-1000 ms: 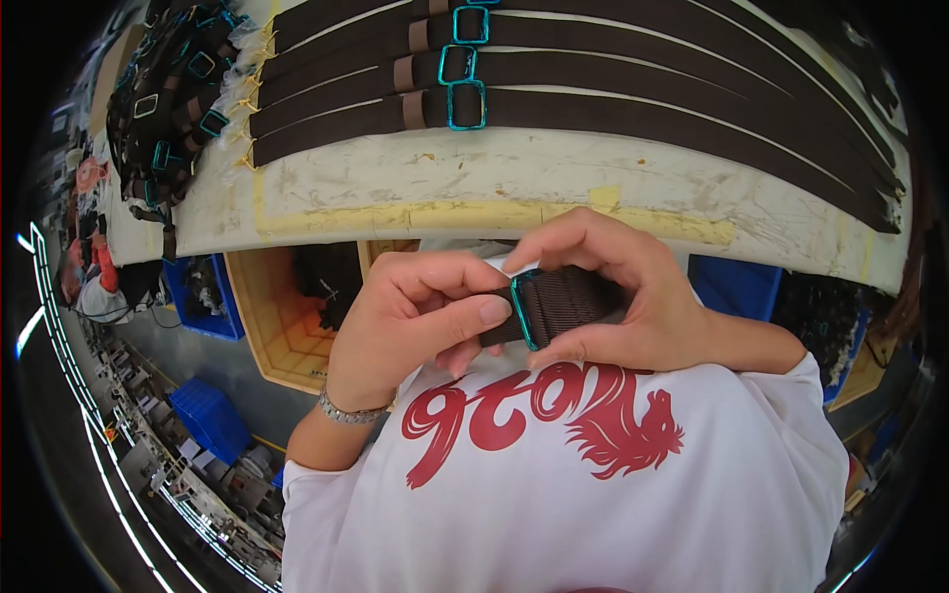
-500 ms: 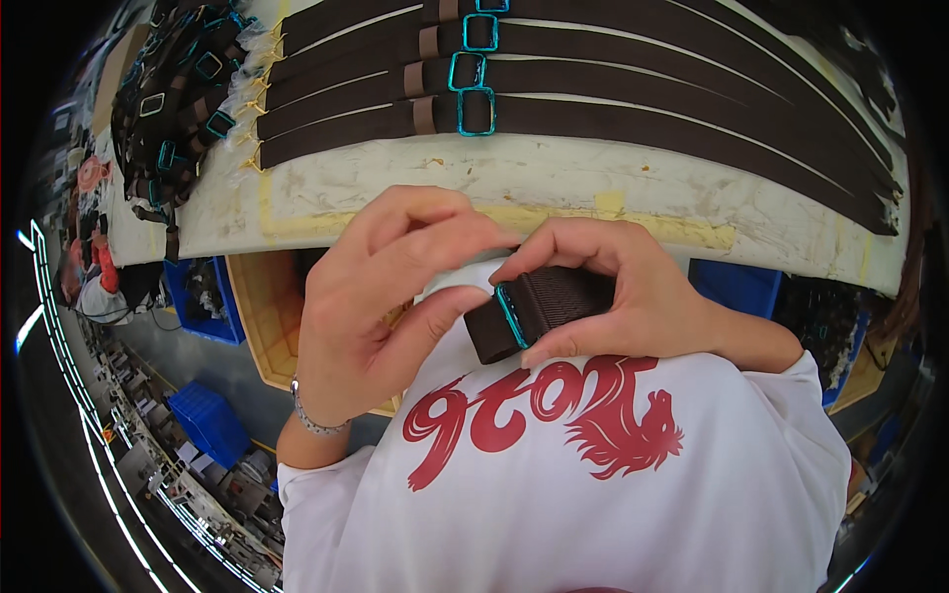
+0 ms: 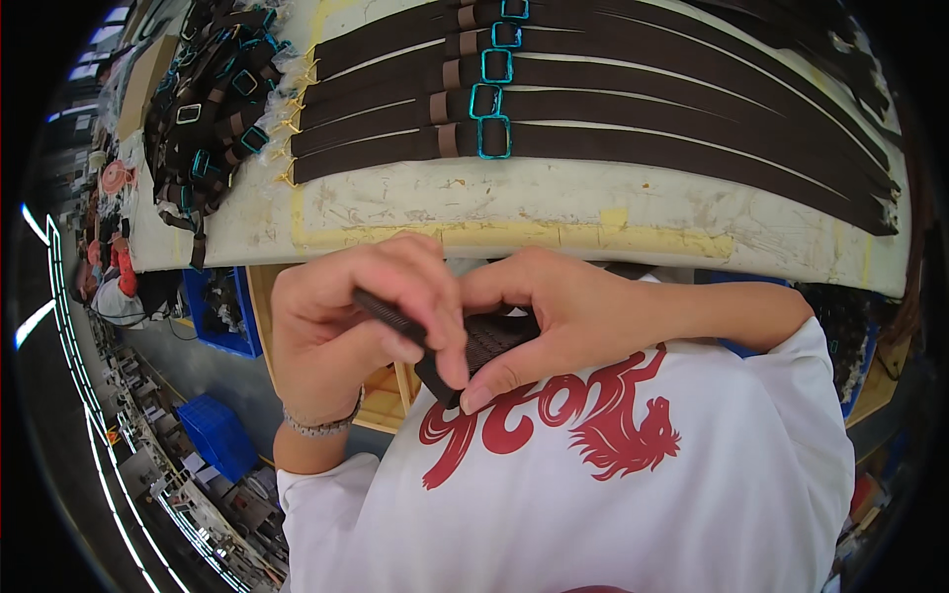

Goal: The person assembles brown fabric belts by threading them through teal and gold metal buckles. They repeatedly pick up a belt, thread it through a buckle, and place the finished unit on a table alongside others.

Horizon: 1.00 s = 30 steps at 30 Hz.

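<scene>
Since the earlier frames, the teal buckle is no longer showing, and the left hand is now pinching the free end of the dark brown woven belt strap, its long axis running from upper left to lower right. Right hand is cupping the strap's coiled part against the white shirt. Beyond both hands, matching brown straps with teal square buckles are lying across the worn white workbench.

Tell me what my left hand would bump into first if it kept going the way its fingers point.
Its fingers point right, so the left hand would probably meet the right hand first; both already pinch the dark strap piece between them.
</scene>
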### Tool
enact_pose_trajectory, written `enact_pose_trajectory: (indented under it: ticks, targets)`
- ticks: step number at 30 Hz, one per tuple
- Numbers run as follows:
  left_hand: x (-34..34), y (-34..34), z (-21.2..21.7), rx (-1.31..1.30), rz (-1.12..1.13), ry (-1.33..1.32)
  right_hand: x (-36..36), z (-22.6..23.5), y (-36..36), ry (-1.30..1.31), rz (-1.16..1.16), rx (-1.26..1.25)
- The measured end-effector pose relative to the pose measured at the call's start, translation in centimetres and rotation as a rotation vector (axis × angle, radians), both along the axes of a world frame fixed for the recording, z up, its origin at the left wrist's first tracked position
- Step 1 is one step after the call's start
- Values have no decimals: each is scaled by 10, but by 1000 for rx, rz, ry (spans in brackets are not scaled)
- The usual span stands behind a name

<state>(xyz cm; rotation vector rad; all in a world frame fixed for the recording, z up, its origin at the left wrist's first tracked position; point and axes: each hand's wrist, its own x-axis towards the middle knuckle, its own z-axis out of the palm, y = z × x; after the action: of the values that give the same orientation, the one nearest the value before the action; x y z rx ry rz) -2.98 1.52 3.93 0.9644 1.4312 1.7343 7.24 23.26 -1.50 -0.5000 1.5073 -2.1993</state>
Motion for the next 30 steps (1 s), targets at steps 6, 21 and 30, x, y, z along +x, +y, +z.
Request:
enact_pose_trajectory:
  ticks: [6,21,30]
  targets:
    - [-14,-30,93,303,44,-103,-53,27,29,199,237,85]
    - [1,9,86,324,-96,-233,-83,104,71,1377,-919,822]
    - [11,46,-17,10,191,-182,-30,-11,88,722,-1145,1262]
